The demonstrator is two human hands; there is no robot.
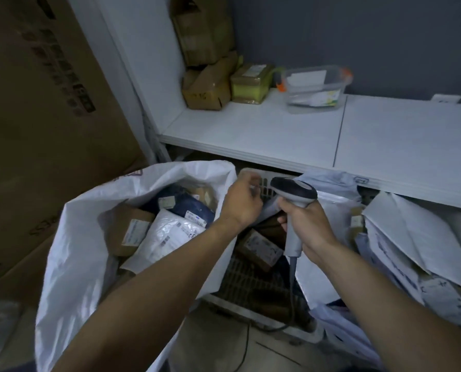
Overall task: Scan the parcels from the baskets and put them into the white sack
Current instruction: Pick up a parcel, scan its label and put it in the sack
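Body parts in view: two forearms and two hands of one person. The left forearm (pixel 154 285) and right forearm (pixel 379 291) are uncovered along their whole visible length and taper toward the wrist. The left hand (pixel 241 202) and right hand (pixel 304 224) are likewise uncovered, with knuckles and wrist bones outlined. Finer detail, such as nails, is blurred.

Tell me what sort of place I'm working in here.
Probably a parcel sorting or storage room: a white sack holds labelled parcels, the right hand grips a barcode scanner, and cardboard boxes stand on a white shelf.
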